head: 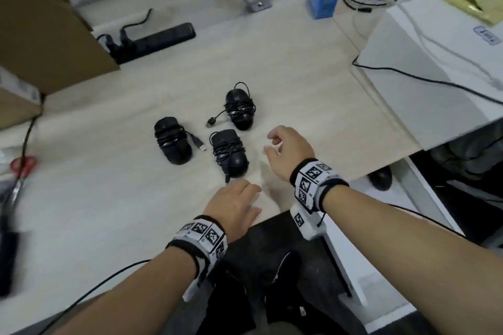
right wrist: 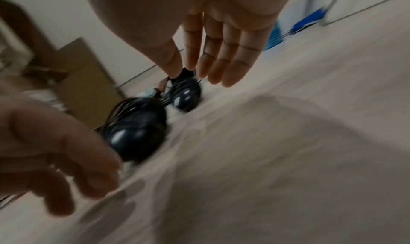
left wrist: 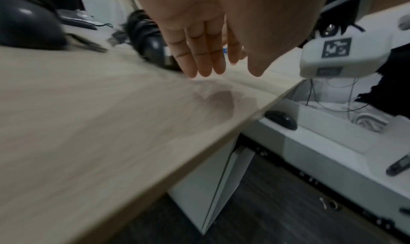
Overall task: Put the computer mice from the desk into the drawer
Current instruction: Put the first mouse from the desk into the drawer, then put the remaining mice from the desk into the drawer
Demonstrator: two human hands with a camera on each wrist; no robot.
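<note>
From the head view, three black computer mice wrapped in their own cords (head: 230,152) lie on the pale wooden desk (head: 109,185). The right hand (head: 290,152) hovers just beside the nearest one, fingers loose and empty. The left hand (head: 234,207) hovers near it too, flat and empty.

The left wrist view shows the white open drawer (left wrist: 328,142) below the desk edge, with one black mouse (left wrist: 280,119) inside.

The right wrist view is blurry. A loose cord could catch and drag another mouse.

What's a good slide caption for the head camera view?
Both empty hands, left hand and right hand, reach toward three cord-wrapped mice on the desk.
</note>
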